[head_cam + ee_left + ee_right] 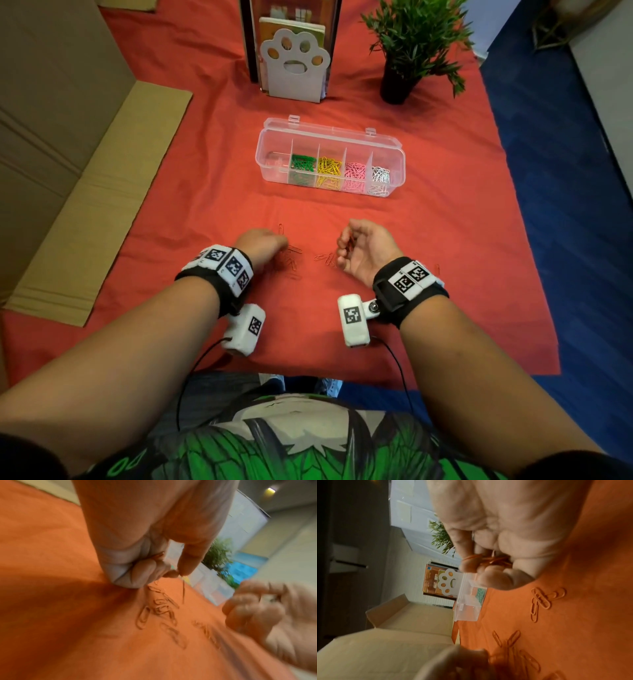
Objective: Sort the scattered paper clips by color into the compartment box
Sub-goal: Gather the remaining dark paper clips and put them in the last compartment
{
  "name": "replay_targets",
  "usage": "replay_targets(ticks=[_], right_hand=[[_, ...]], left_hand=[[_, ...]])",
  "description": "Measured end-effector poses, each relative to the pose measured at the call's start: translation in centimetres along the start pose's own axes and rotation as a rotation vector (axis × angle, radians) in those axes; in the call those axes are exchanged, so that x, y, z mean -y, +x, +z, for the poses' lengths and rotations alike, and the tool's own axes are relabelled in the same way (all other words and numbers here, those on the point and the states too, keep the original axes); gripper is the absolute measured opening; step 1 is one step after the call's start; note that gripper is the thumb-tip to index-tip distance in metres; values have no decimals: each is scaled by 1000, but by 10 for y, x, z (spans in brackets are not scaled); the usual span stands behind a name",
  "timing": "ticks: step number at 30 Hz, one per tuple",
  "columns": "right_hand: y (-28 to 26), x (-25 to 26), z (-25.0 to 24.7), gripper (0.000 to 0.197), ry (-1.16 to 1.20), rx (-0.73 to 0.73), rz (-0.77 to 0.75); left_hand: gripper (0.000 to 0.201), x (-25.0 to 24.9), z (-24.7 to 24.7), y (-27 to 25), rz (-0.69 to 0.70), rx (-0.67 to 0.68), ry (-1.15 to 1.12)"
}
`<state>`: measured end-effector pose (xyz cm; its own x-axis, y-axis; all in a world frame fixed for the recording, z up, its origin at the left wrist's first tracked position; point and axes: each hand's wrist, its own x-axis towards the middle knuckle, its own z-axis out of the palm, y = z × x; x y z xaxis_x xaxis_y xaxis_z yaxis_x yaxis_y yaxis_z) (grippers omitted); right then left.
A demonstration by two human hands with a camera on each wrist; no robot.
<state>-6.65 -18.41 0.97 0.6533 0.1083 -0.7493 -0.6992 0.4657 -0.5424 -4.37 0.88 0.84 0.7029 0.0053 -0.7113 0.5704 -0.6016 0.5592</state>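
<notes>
A clear compartment box (272, 178) stands open on the red cloth, holding green, yellow, pink and white clips from second-left to right; what lies in its leftmost compartment I cannot tell. Several orange clips (291, 262) lie scattered between my hands. My left hand (283, 242) reaches into them and pinches one orange clip (183, 593) between thumb and forefinger, hanging down. My right hand (344, 246) is turned palm up, fingers curled round a bunch of orange clips (489, 559). More loose clips (540, 600) lie just under it.
A white paw-shaped stand with books (294, 65) and a potted plant (399, 80) stand behind the box. Flattened cardboard (85, 205) lies on the left. The cloth ends at blue floor (565, 205) on the right. One stray clip (437, 269) lies beside my right wrist.
</notes>
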Motion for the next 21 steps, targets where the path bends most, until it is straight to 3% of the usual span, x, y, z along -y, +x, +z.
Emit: replay_targets(ticks=[3, 5, 7, 10, 14, 17, 21], right_hand=[[1, -1, 2, 26, -63, -27, -60], [6, -4, 1, 22, -200, -57, -99], [11, -7, 0, 22, -554, -128, -154], [16, -13, -1, 13, -1011, -158, -249], [21, -23, 0, 24, -1398, -161, -385], [22, -30, -1, 25, -1517, -168, -454], [21, -36, 1, 15, -1632, -217, -541]], left_hand=[[10, -5, -8, -1, -127, 158, -533], [8, -5, -14, -1, -123, 219, -683], [22, -5, -14, 3, -119, 189, -720], [37, 0, -7, 14, -73, 36, -559], [23, 13, 2, 24, 205, -174, 55], [15, 17, 7, 19, 346, -267, 372], [14, 19, 12, 20, 402, -301, 509]])
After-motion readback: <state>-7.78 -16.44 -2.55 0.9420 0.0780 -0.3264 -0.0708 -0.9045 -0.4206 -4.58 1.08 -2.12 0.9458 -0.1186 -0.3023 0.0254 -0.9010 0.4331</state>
